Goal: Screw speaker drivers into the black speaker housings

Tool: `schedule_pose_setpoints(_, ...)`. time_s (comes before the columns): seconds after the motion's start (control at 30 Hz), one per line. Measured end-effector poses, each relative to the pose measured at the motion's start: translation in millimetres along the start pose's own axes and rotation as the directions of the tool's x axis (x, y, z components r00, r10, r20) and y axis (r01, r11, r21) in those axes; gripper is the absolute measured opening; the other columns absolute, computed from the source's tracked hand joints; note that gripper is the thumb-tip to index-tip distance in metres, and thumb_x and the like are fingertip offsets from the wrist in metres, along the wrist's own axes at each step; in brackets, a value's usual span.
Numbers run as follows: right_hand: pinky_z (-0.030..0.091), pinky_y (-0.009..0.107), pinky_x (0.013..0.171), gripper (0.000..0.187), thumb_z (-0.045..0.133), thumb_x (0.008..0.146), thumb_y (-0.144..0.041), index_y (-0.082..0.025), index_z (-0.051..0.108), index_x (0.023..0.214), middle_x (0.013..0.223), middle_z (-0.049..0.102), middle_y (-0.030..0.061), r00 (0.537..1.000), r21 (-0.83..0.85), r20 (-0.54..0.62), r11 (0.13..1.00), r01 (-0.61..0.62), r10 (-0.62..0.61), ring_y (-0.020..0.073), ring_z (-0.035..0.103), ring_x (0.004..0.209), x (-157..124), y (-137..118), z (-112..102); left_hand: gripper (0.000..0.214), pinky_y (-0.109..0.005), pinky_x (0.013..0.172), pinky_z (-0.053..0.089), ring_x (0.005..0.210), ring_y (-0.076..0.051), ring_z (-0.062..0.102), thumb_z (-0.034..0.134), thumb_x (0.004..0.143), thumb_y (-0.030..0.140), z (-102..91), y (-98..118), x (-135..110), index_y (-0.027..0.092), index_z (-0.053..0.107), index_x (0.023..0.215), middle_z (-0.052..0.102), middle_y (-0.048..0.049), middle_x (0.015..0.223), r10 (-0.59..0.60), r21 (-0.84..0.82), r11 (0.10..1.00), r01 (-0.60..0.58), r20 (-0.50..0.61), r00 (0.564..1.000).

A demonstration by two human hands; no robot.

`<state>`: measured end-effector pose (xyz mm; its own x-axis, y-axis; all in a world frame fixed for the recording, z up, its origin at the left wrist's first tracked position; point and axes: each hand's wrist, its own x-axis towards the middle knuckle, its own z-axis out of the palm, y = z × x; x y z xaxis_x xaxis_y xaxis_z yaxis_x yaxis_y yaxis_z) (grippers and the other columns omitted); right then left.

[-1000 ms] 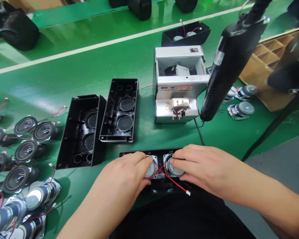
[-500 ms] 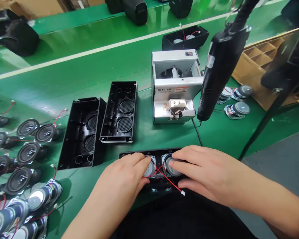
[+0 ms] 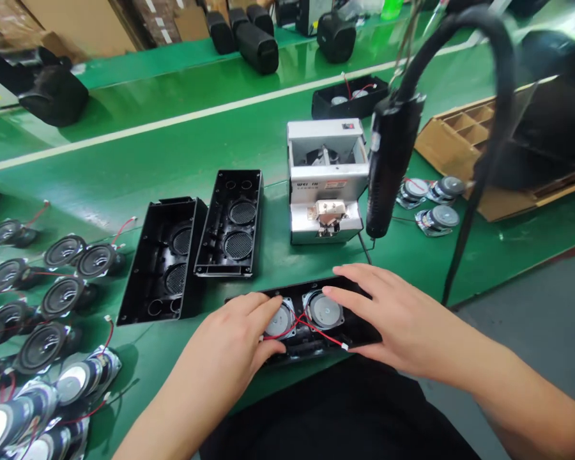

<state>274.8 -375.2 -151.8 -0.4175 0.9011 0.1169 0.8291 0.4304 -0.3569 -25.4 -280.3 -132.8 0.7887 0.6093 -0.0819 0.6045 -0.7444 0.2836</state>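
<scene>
Shifted off the right speaker (image 3: 324, 310) since the earlier frame, our right hand (image 3: 393, 319) now lies open, its fingers spread along the far edge of the black speaker housing (image 3: 306, 350) at lower centre, while our left hand (image 3: 220, 351), also open and gripping nothing, rests its fingertips on the left speaker (image 3: 282, 321), with red wires (image 3: 316, 333) crossing between the two. Just beyond, we see two open black housings (image 3: 163, 262) side by side, rows of loose speakers (image 3: 62, 297) at the left, and a screw feeder (image 3: 326, 185) beside a hanging electric screwdriver (image 3: 393, 160) right of centre.
</scene>
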Motion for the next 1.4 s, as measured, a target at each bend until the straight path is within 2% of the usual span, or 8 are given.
schedule_pose_setpoints(0.2,0.061,0.056,0.115,0.091,0.100,0.075,-0.047,-0.032,0.058,0.154,0.154,0.067,0.0093,0.966,0.087,-0.257,0.996,0.028,-0.005,0.0367,0.065,0.139,18,31,-26,0.041,-0.044,0.091,0.070,0.112,-0.031,0.081,0.067,0.100,0.016,11.5,-3,-16,0.020,0.067,0.141,0.075,-0.0128,0.140,0.074,0.107,0.993,-0.053,-0.204,0.976)
schedule_pose_setpoints(0.37,0.051,0.068,0.115,0.066,0.066,0.105,-0.043,-0.028,0.042,0.164,0.153,0.056,0.0193,0.630,0.268,-0.723,0.956,-0.122,0.284,0.0388,0.058,0.139,43,58,-27,0.052,-0.047,0.099,0.064,0.123,-0.033,0.073,0.071,0.101,0.038,6.9,15,-14,0.022,0.059,0.149,0.071,-0.0154,0.145,0.017,0.116,0.993,0.028,-0.367,0.930)
schedule_pose_setpoints(0.57,0.066,0.044,0.084,0.041,0.082,0.093,-0.041,-0.024,0.072,0.128,0.107,0.076,0.0069,0.688,0.584,-0.566,0.810,-0.055,0.454,0.0236,0.072,0.089,70,91,-27,0.098,-0.058,0.102,0.062,0.127,-0.043,0.070,0.093,0.071,0.036,18.4,23,-4,0.016,0.051,0.157,0.068,-0.0228,0.147,0.084,0.245,0.969,-0.010,-0.294,0.952)
schedule_pose_setpoints(0.77,0.066,0.040,0.065,0.047,0.077,0.091,-0.066,-0.032,0.060,0.118,0.103,0.074,0.0003,0.663,0.796,-0.530,0.579,0.174,0.529,0.0203,0.075,0.071,67,79,-41,0.106,-0.049,0.103,0.065,0.129,-0.038,0.071,0.096,0.067,0.037,21.1,8,-22,0.023,0.048,0.161,0.065,-0.0161,0.154,0.049,0.148,0.989,-0.010,-0.262,0.964)
schedule_pose_setpoints(0.9,0.044,0.032,0.039,0.070,0.056,0.088,-0.094,-0.031,0.063,0.119,0.060,0.056,-0.0073,0.594,0.808,-0.580,0.487,0.332,0.557,0.0148,0.049,0.040,85,37,-74,0.070,-0.047,0.104,0.065,0.135,-0.034,0.069,0.079,0.089,0.031,20.4,17,-15,0.027,0.056,0.155,0.060,-0.0142,0.161,0.068,0.045,0.997,-0.057,-0.303,0.950)
schedule_pose_setpoints(1.03,0.042,0.035,0.038,0.077,0.056,0.078,-0.102,-0.027,0.065,0.092,0.055,0.056,-0.0025,0.536,0.710,-0.701,0.530,0.463,0.471,0.0184,0.055,0.044,122,3,-96,0.045,-0.055,0.103,0.063,0.129,-0.035,0.072,0.065,0.095,0.017,25.2,34,9,0.026,0.069,0.138,0.066,-0.0151,0.154,0.007,-0.030,0.999,-0.017,-0.308,0.951)
schedule_pose_setpoints(1.2,0.040,0.034,0.037,0.081,0.059,0.067,-0.108,-0.029,0.064,0.087,0.053,0.056,-0.0027,0.675,0.759,-0.624,0.512,0.403,0.394,0.0195,0.052,0.043,154,2,-80,0.046,-0.060,0.101,0.063,0.123,-0.038,0.074,0.085,0.085,0.021,28.1,41,26,0.024,0.075,0.129,0.072,-0.0140,0.144,-0.131,-0.150,0.984,0.098,-0.234,0.963)
schedule_pose_setpoints(1.4,0.043,0.034,0.038,0.075,0.040,0.094,-0.095,-0.027,0.066,0.112,0.057,0.058,-0.0001,0.744,0.839,-0.508,0.445,0.314,0.434,0.0215,0.054,0.045,148,8,-74,0.048,-0.056,0.096,0.061,0.119,-0.037,0.072,0.095,0.082,0.029,25.4,43,30,0.023,0.076,0.126,0.072,-0.0125,0.140,-0.178,-0.147,0.977,0.155,-0.160,0.971)
